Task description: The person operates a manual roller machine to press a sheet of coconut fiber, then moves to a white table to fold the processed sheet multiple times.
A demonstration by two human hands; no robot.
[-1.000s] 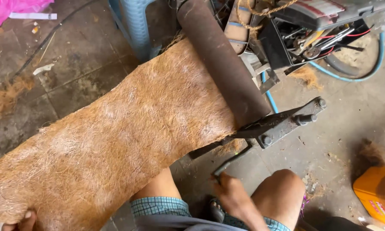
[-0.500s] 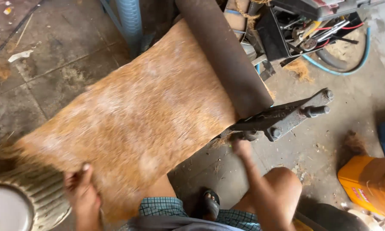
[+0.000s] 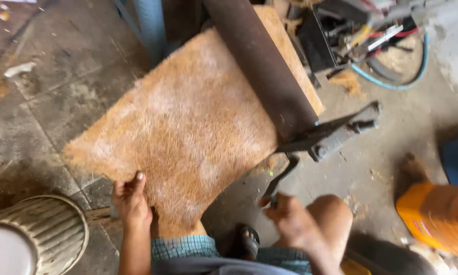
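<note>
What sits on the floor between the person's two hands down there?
In the head view, between the left hand gripping the coir mat and the right hand on the crank handle lie the mat's near corner, a sandalled foot and bare concrete floor.

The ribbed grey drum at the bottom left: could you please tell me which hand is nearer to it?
Left. The left hand grips the coir mat's near edge just right of the ribbed grey drum; the right hand holds the crank handle, farther right.

Stained grey concrete floor (image 3: 51, 97), blue hose (image 3: 392, 84) and ribbed drum (image 3: 40, 229) about.
</note>
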